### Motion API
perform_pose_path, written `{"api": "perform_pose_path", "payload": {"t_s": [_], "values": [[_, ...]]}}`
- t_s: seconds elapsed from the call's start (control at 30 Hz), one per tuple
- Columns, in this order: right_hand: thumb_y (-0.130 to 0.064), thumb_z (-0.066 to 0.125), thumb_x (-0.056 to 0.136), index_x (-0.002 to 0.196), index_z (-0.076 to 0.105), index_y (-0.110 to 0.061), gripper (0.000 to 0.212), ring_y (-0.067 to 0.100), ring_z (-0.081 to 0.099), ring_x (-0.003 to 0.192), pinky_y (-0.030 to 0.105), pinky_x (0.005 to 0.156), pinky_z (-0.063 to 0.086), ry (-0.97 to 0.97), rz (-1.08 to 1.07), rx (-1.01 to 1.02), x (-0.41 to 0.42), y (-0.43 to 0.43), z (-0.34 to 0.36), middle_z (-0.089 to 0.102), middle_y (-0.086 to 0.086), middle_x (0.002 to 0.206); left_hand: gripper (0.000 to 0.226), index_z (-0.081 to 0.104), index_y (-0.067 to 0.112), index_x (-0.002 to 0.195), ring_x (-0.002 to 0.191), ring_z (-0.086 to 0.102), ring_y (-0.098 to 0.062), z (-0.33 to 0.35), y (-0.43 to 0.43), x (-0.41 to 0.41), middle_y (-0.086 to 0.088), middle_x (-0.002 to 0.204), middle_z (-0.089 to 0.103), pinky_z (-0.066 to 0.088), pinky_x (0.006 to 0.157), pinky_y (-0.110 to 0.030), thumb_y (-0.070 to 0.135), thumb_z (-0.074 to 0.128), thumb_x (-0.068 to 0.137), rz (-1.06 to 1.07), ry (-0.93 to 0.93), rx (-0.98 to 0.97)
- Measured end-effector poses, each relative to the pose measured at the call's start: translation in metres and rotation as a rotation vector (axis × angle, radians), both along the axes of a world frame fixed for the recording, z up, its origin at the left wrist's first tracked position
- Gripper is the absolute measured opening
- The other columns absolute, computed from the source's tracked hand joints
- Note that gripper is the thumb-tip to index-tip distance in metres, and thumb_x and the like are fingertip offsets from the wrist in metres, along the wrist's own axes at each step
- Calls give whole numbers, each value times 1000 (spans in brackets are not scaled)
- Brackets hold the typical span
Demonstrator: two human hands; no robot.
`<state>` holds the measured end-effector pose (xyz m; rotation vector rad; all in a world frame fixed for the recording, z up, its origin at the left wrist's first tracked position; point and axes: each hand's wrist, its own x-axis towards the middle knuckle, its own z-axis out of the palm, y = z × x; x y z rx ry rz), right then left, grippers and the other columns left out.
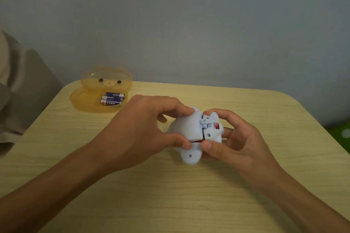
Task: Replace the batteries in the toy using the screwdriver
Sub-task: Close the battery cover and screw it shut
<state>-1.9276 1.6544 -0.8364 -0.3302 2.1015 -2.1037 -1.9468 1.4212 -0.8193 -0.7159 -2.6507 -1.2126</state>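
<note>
A pale blue plastic toy (pixel 186 128) is held just above the middle of the wooden table, between both hands. Its shell is split open along a seam, showing red and black wires and a small red part inside. My left hand (pixel 144 128) grips the rounded left half with thumb and fingers. My right hand (pixel 233 138) grips the right half, thumb pressed at the seam. Three purple batteries (pixel 112 98) lie in an open orange bear-shaped case (pixel 85 98) at the back left. No screwdriver is visible.
The light wooden table (pixel 189 195) has rounded far corners and meets a grey wall. A person in a beige sleeve (pixel 22 89) sits at the left edge. A green surface (pixel 341 134) shows past the table's right side.
</note>
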Motion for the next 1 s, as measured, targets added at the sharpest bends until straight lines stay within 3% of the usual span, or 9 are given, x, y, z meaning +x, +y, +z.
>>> {"api": "perform_pose_path", "payload": {"t_s": [0.07,0.23,0.37,0.47,0.57,0.63,0.73,0.87,1.0], "values": [[-14,86,75,126,60,-10,57,34,79,85,41,77,66,-16,0,-39,0,-1,1,80,18,101,54,75,44,114,101,68,0,0,4,1,27,110,75,59,81,-27,47,92,63,25,-21,18],[-55,86,71,118,66,-14,66,40,76,95,50,78,62,-113,40,-111,-1,-3,5,73,29,107,64,71,37,129,108,66,-4,3,6,1,22,115,70,58,86,-24,42,91,68,-27,-31,-7],[-63,85,63,109,70,-18,66,34,76,86,43,71,63,-122,2,-57,-1,-7,8,75,26,101,63,70,36,132,106,63,-6,3,5,3,20,112,65,55,85,-23,45,87,72,-69,-11,-61],[-52,87,67,106,71,-18,54,31,75,81,39,66,63,-127,-16,-31,-1,-9,10,75,25,97,57,72,37,125,105,64,-7,1,6,3,18,108,65,57,84,-26,42,91,71,-51,-10,-40],[-31,72,81,103,70,-16,27,31,73,76,39,62,63,-122,-60,2,-1,-9,11,74,26,90,55,73,41,121,102,64,-4,-2,9,2,19,105,65,57,84,-27,43,92,69,-36,4,-30],[-25,65,85,102,71,-16,20,29,74,74,40,62,63,-118,-77,25,-1,-9,10,75,21,87,57,73,42,121,101,64,-3,-3,10,1,20,105,65,56,86,-24,45,92,68,-36,0,-18],[-13,69,96,102,72,-14,7,33,76,72,41,62,64,-119,-107,17,0,-10,11,66,39,90,61,74,37,125,100,66,-4,-8,7,0,20,104,67,55,88,-24,43,95,67,-27,13,4],[-3,62,97,104,72,-11,14,41,76,74,41,60,64,-122,-150,34,2,-10,13,56,52,96,58,77,29,123,96,65,-4,-19,10,2,21,103,67,52,82,-20,47,84,69,-16,129,-25],[0,60,96,106,70,-8,16,37,76,74,42,60,64,-119,-137,23,2,-9,11,70,36,82,57,78,29,121,95,65,-8,-27,11,4,16,101,67,58,81,-34,46,84,67,15,141,23]]}}
